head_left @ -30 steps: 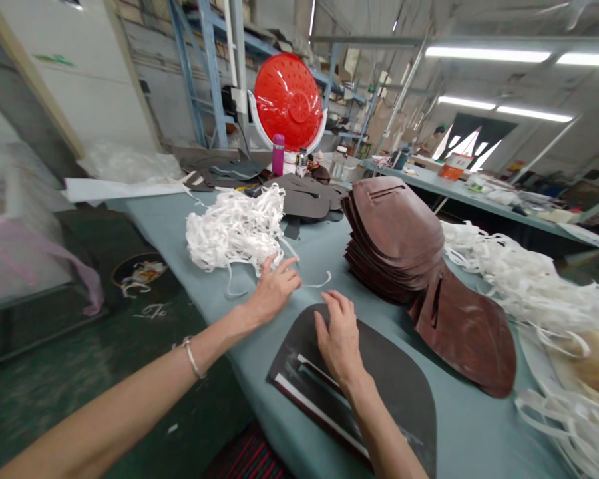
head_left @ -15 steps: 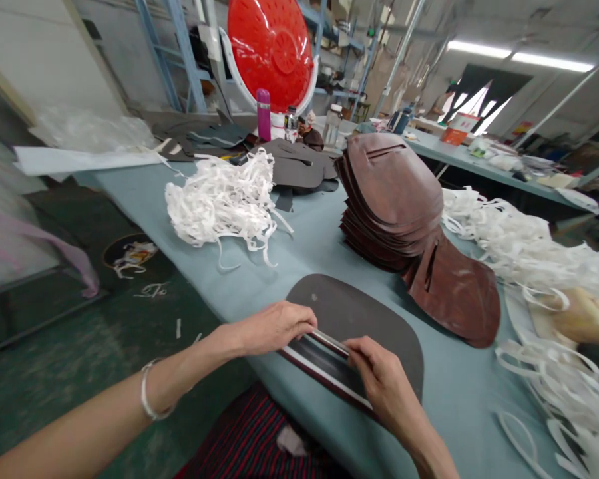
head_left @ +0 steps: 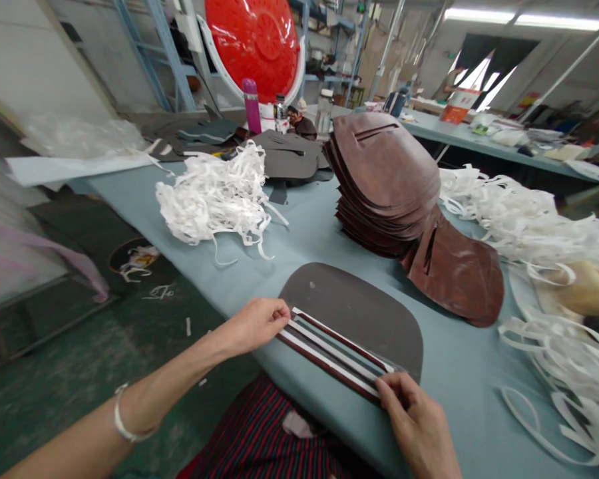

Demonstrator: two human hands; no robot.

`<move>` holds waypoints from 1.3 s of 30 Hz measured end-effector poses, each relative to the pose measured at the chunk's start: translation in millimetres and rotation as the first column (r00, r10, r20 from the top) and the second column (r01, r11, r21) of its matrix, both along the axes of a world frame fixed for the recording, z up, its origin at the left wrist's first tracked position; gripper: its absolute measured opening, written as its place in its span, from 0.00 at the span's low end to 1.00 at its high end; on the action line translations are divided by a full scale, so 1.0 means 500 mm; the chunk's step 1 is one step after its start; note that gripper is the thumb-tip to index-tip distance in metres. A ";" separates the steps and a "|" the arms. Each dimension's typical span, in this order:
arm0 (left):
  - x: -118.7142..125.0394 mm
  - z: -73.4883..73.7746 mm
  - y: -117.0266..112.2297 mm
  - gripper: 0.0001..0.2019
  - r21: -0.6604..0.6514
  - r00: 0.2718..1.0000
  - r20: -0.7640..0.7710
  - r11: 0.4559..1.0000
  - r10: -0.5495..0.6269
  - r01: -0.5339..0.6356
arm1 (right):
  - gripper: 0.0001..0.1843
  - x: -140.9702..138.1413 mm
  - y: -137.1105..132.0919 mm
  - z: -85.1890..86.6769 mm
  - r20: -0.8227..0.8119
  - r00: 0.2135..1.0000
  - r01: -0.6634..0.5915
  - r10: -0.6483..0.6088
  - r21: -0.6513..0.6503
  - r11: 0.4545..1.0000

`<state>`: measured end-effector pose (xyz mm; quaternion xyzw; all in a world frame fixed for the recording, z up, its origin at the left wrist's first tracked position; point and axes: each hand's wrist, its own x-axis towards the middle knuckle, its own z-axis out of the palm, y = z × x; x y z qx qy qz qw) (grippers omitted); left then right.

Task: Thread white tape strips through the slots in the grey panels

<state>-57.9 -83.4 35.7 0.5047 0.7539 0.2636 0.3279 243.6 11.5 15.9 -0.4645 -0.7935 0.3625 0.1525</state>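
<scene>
**Head view: both hands on strips laid across a dark panel**

Head view, looking along the table. The dark rounded panel point(head_left: 352, 296) lies by the near edge of the grey-blue covered table point(head_left: 190, 279), with dark-and-white strips point(head_left: 334, 352) running across it. The left hand point(head_left: 254, 326), a bracelet point(head_left: 122, 416) on its wrist, rests curled at the strips' left ends. The right hand point(head_left: 414, 416), cut off by the bottom edge, covers their right ends. Whether either hand grips or only presses is hard to tell. Open cloth separates the panel from the white ribbon tangle point(head_left: 212, 199) and the stack of brown leather pieces point(head_left: 384, 179). A second white tangle point(head_left: 524, 219) runs off the right edge. Print on the orange box point(head_left: 454, 113) on the far table point(head_left: 484, 143) is too small to read.
</scene>
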 end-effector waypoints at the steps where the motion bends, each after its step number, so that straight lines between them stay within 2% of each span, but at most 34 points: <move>1: -0.002 0.003 0.000 0.09 -0.006 1.000 0.011 1.000 -0.008 0.008 | 0.20 0.000 0.000 0.000 -0.008 1.000 0.008 -0.008 -0.003 1.000; 7: 0.004 0.000 0.002 0.08 -0.068 0.997 -0.028 0.995 0.070 -0.072 | 0.22 0.018 0.007 -0.001 0.035 0.997 0.076 -0.076 -0.001 0.997; 18: -0.002 -0.012 0.013 0.07 -0.114 0.992 -0.094 0.989 0.080 -0.091 | 0.20 0.030 0.005 -0.020 0.039 0.997 0.071 -0.070 -0.030 0.997; 22: 0.010 -0.012 0.014 0.05 -0.118 0.980 -0.172 0.986 0.096 -0.117 | 0.20 0.029 0.010 -0.015 0.064 0.995 0.075 -0.072 -0.043 0.996; 24: 0.023 -0.011 0.011 0.03 -0.064 0.962 -0.253 0.990 0.102 -0.122 | 0.20 0.027 0.011 -0.010 0.079 0.994 0.075 -0.070 -0.065 0.995; 27: 0.050 -0.011 0.000 0.03 0.094 0.909 -0.414 0.995 0.058 -0.020 | 0.18 0.022 0.008 -0.001 0.095 0.990 0.108 -0.101 -0.082 0.991; 29: 0.067 -0.015 -0.012 0.05 0.151 0.844 -0.537 0.985 0.013 0.081 | 0.15 0.019 0.007 0.002 0.091 0.987 0.140 -0.132 -0.093 0.986; 33: 0.082 -0.031 -0.040 0.11 0.130 0.694 -0.717 0.965 -0.067 0.228 | 0.11 0.018 0.008 -0.003 0.086 0.980 0.188 -0.179 -0.111 0.976; 36: 0.086 -0.044 -0.059 0.20 0.100 0.616 -0.778 0.944 -0.122 0.313 | 0.09 0.019 0.007 -0.009 0.090 0.974 0.215 -0.206 -0.111 0.970; 39: 0.092 -0.050 -0.073 0.30 0.044 0.546 -0.821 0.936 -0.166 0.350 | 0.08 0.017 0.007 -0.007 0.101 0.971 0.225 -0.216 -0.095 0.970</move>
